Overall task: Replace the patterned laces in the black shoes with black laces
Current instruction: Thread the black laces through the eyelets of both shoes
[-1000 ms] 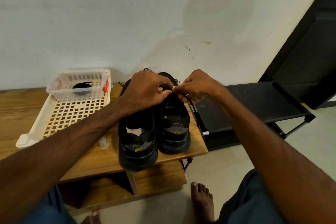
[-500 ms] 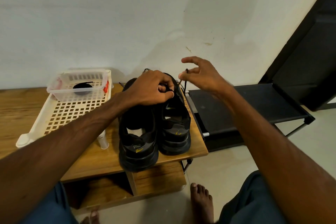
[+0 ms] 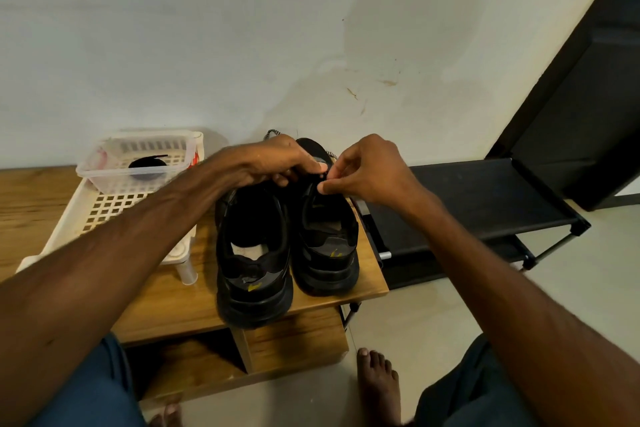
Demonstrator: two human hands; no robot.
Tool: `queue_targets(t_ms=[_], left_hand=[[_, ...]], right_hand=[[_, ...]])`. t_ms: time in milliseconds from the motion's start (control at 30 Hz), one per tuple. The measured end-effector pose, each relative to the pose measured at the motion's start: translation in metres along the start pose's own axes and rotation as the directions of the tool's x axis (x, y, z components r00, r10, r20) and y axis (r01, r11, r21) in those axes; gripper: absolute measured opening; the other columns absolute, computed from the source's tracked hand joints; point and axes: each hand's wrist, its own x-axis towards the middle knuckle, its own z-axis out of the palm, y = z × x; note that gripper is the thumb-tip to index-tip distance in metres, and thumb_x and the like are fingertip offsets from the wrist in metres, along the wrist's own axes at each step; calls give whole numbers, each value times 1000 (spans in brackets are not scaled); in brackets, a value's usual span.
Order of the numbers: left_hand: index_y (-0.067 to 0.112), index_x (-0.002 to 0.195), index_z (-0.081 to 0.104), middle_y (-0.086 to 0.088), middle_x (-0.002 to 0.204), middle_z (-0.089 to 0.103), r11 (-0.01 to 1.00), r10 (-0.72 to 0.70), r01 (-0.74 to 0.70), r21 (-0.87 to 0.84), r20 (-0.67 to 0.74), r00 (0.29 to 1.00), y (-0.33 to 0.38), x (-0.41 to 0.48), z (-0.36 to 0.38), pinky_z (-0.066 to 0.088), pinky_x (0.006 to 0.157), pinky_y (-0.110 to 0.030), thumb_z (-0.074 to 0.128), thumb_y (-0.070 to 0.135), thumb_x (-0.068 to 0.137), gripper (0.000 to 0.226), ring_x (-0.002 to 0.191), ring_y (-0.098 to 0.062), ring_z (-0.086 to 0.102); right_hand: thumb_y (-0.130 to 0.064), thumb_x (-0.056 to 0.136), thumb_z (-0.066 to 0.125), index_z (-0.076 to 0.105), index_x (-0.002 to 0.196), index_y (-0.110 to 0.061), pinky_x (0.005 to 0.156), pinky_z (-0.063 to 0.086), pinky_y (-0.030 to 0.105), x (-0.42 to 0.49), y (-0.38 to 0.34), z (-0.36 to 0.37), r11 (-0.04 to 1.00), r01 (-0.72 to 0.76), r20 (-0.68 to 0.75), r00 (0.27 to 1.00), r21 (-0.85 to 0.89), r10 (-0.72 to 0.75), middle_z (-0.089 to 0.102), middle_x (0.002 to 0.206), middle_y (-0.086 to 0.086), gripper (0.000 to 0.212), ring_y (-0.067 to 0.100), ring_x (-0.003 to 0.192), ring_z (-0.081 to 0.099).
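Caught both black shoes [image 3: 254, 274] parked side by side on the 3 o'clock end of the wooden desk [image 3: 173, 302], heels at 6 o'clock, toes at 12 toward the wall. Saw the left hand [image 3: 273, 163] reached over the pair, fingers curled down and gripping the upper of the 3 o'clock shoe, right around the eyelets. Saw the right hand [image 3: 367, 172] close in from 3 o'clock, thumb and forefinger closed in a pinch on the black lace [image 3: 323, 177], other fingers loosely curled. Couldn't judge the threading, too dark. Spotted a bit of patterned lace [image 3: 271, 133] poking out at 12 o'clock past the left knuckles. Over at 9 o'clock of the shoes, noticed a white slotted rack [image 3: 114, 211] on the desk with a clear tub [image 3: 104, 182] on top and a dark coil [image 3: 147, 168] inside, maybe another lace, hard to tell. Off the desk at 3 o'clock, a low black shelf [image 3: 467, 204]. Down at 6 o'clock, a bare foot [image 3: 377, 385] on the floor.
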Motion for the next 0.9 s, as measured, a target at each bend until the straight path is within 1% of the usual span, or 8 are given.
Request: queue_targets(t_ms=[133, 333, 433, 533, 667, 767, 833, 900], left_hand=[[9, 80, 76, 5, 57, 44, 999, 7, -7, -46, 13, 1000, 1, -2, -3, 27, 49, -20, 71, 20, 93, 18, 53, -7, 32], [17, 72, 78, 2, 57, 61, 995, 100, -98, 36, -62, 993, 3, -1, -3, 34, 54, -23, 73, 20, 91, 20, 51, -7, 47], [17, 81, 82, -25, 88, 72, 986, 165, -161, 52, -83, 983, 0, 0, -7, 43, 71, -36, 80, 32, 81, 15, 76, -27, 56], [13, 89, 83, -11, 92, 78, 968, 233, -221, 114, -98, 968, -1, 0, -10, 52, 89, -36, 80, 25, 84, 13, 89, -21, 71], [5, 92, 80, 14, 64, 71, 944, 300, -279, 176, -104, 948, -1, -4, -10, 43, 61, -7, 73, 10, 91, 9, 59, 7, 61], [11, 90, 82, 1, 72, 73, 949, 275, -249, 196, -121, 954, -6, -1, -10, 44, 65, -21, 74, 19, 91, 11, 65, -5, 59], [10, 88, 81, -10, 67, 63, 973, 200, -183, 137, -123, 972, -10, -1, -8, 38, 56, -25, 73, 24, 91, 17, 53, -10, 49], [4, 90, 79, -4, 59, 52, 990, 125, -116, 75, -131, 983, -10, 1, -5, 32, 48, -21, 71, 24, 93, 23, 46, -6, 41]], right_hand=[[-37, 75, 90, 78, 73, -19, 70, 61, 31, -1, -6, 12, 999, -11, -114, 993, -45, 6, 73, 71, -3, 21, 9, 67, 70], [-35, 82, 85, 76, 87, -15, 75, 62, 41, 2, -13, 21, 986, -76, -190, 981, -147, 47, 72, 81, 3, 23, 21, 76, 70], [-36, 84, 83, 77, 92, -15, 76, 62, 40, 1, -15, 21, 983, -61, -207, 978, -175, 24, 72, 84, 3, 23, 21, 78, 70], [-33, 87, 81, 79, 92, -15, 74, 61, 38, 0, -17, 22, 978, 3, -206, 977, -207, -47, 73, 84, 4, 19, 21, 76, 70], [-28, 84, 80, 78, 76, -16, 63, 60, 28, 2, -11, 20, 999, 32, -184, 982, -31, -37, 72, 69, -2, 14, 11, 63, 69], [-23, 84, 80, 77, 77, -7, 57, 60, 25, 3, -5, 9, 954, -68, -150, 982, 292, 116, 73, 70, 6, 17, 15, 61, 70], [-23, 83, 83, 77, 81, -8, 58, 62, 29, 3, -1, 4, 947, -58, -134, 985, 316, 105, 74, 73, 3, 17, 16, 62, 73], [-32, 77, 90, 76, 86, -12, 55, 61, 27, 3, 0, 7, 974, -23, -100, 994, 227, 46, 74, 77, 0, 26, 13, 62, 73]])
